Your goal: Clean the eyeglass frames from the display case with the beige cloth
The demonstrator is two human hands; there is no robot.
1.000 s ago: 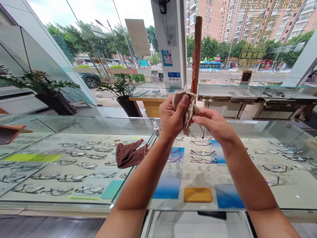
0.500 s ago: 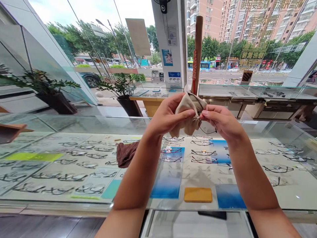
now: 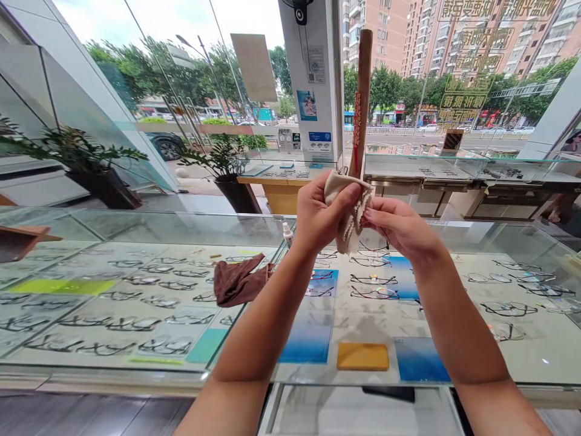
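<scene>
A beige cleaning cloth [image 3: 348,209] with a zigzag edge is bunched in my left hand [image 3: 320,209], thumb pressed over it. My right hand [image 3: 403,224] pinches a pair of thin-framed eyeglasses [image 3: 376,243] at the cloth's right side. One lens rim hangs below my right fingers; the rest of the glasses is covered by cloth and fingers. Both hands are raised above the glass display case [image 3: 313,378]. Left of my left forearm, a crumpled brown cloth [image 3: 238,281] lies on the glass top, with a small white spray bottle [image 3: 287,233] behind my wrist.
Rows of eyeglasses [image 3: 131,324] lie inside the case under the glass. A yellow-orange case [image 3: 362,356] sits near the front edge, between blue display cards [image 3: 422,358]. A wooden post [image 3: 364,91] rises behind my hands. Potted plants [image 3: 227,163] stand by the window.
My left hand has shifted right and turned, folding the beige cloth more tightly towards my right hand. The spray bottle and more of the brown cloth have come into view behind my left forearm.
</scene>
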